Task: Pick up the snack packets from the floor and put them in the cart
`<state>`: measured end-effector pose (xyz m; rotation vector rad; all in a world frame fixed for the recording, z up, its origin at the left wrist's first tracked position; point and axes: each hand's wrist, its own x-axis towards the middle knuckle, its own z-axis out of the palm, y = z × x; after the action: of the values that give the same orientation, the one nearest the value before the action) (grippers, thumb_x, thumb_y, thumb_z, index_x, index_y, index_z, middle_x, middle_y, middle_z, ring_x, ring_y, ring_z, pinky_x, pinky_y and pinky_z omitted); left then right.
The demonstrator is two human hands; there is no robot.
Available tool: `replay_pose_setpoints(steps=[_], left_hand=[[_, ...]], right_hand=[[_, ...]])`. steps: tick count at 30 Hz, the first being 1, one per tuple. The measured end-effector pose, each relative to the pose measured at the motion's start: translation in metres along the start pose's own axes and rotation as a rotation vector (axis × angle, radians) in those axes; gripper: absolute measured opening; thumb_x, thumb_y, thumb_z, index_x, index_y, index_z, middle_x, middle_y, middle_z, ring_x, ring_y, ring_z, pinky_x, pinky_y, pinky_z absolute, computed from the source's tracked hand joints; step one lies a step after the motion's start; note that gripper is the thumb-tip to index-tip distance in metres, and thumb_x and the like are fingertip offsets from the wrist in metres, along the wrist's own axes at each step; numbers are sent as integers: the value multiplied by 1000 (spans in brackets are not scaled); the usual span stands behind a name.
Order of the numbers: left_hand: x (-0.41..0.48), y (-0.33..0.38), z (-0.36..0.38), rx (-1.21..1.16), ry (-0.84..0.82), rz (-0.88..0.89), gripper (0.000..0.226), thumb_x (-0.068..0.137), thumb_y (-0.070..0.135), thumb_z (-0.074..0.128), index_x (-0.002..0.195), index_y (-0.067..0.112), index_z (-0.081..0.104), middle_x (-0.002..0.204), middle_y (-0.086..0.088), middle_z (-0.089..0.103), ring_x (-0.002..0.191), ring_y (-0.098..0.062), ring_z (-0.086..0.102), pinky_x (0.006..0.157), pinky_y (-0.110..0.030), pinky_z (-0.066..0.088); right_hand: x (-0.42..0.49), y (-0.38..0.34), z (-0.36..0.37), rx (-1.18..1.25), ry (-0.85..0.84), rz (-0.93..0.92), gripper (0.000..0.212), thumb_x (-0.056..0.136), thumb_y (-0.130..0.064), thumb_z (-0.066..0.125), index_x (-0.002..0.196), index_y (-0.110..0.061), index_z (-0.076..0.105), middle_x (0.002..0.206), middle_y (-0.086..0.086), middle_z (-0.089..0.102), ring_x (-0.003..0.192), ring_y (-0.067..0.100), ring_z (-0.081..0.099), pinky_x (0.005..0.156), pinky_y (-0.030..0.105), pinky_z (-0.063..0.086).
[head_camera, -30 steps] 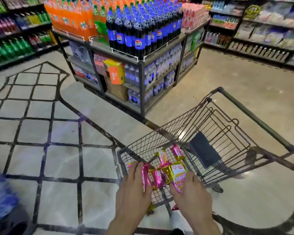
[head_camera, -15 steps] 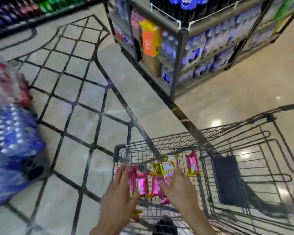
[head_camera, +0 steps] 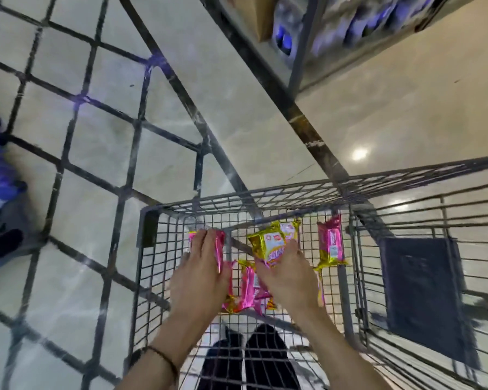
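Note:
Seen from above, the grey wire cart (head_camera: 265,197) fills the lower right. Both hands reach down into its basket. My left hand (head_camera: 200,274) grips pink snack packets (head_camera: 219,249) near the basket's front left corner. My right hand (head_camera: 289,277) holds a gold and pink packet (head_camera: 269,243) by its near end. More pink packets (head_camera: 248,289) bunch between the two hands, partly covered by them. One pink packet with gold ends (head_camera: 331,244) lies apart on the basket's wire bottom, to the right.
The cart's dark seat flap (head_camera: 423,294) lies to the right of the packets. A shelf unit with bottles (head_camera: 335,29) stands at the top right. Blue bottle packs (head_camera: 0,175) sit at the left edge. Dark trouser legs (head_camera: 254,361) show under the basket.
The view has tilted down and closed in on the cart. Both hands have gone lower into the basket with the packets. One pink packet now lies apart on the right.

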<state>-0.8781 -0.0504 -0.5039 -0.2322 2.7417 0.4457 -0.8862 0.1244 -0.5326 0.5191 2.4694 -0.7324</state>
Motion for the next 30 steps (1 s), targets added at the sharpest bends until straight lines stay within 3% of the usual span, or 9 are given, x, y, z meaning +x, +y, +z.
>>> replay_pose_setpoints(steps=[3, 6, 13, 16, 20, 26, 30], left_hand=[[24, -9, 39, 23, -24, 13, 70, 95, 45, 58, 152, 27, 22, 163, 3, 24, 124, -32, 56, 90, -46, 56], [46, -17, 71, 58, -19, 32, 68, 94, 39, 57, 151, 25, 24, 160, 2, 25, 118, -33, 57, 85, -43, 55], [86, -32, 124, 77, 12, 32, 66, 92, 36, 59, 148, 26, 25, 160, 3, 22, 117, -37, 54, 81, -49, 56], [91, -35, 140, 69, -6, 28, 66, 95, 38, 55, 151, 25, 21, 164, 1, 18, 121, -37, 52, 87, -51, 55], [96, -34, 149, 73, 37, 90, 66, 94, 36, 57, 150, 20, 25, 163, -5, 27, 119, -40, 54, 87, -48, 55], [96, -33, 144, 92, -16, 65, 68, 98, 42, 49, 155, 21, 19, 165, -1, 18, 123, -37, 49, 90, -44, 51], [87, -33, 136, 76, -24, 35, 64, 99, 44, 43, 155, 23, 21, 165, 4, 17, 119, -34, 51, 83, -43, 55]], right_hand=[[31, 9, 30, 2, 15, 36, 68, 81, -54, 70, 125, -13, 39, 87, -5, 59, 70, 13, 58, 47, 25, 29], [56, 14, 57, -7, 50, 58, 78, 81, -60, 66, 133, -11, 37, 100, -1, 60, 89, 22, 61, 61, 30, 42], [97, 16, 100, -45, 121, 96, 87, 79, -61, 68, 139, -9, 34, 120, 7, 61, 111, 29, 59, 77, 38, 47], [105, 17, 111, -58, 143, 93, 89, 80, -64, 67, 141, -9, 33, 124, 8, 61, 114, 29, 58, 82, 39, 49], [106, 14, 121, -65, 168, 73, 86, 78, -68, 66, 135, -9, 38, 126, 9, 59, 115, 31, 58, 83, 40, 50], [98, 17, 124, -71, 218, 59, 79, 76, -73, 62, 126, -15, 44, 120, 5, 57, 114, 30, 54, 81, 40, 49], [86, 25, 116, -95, 229, 22, 71, 82, -67, 60, 126, -13, 46, 121, 6, 58, 116, 30, 53, 76, 37, 47]])
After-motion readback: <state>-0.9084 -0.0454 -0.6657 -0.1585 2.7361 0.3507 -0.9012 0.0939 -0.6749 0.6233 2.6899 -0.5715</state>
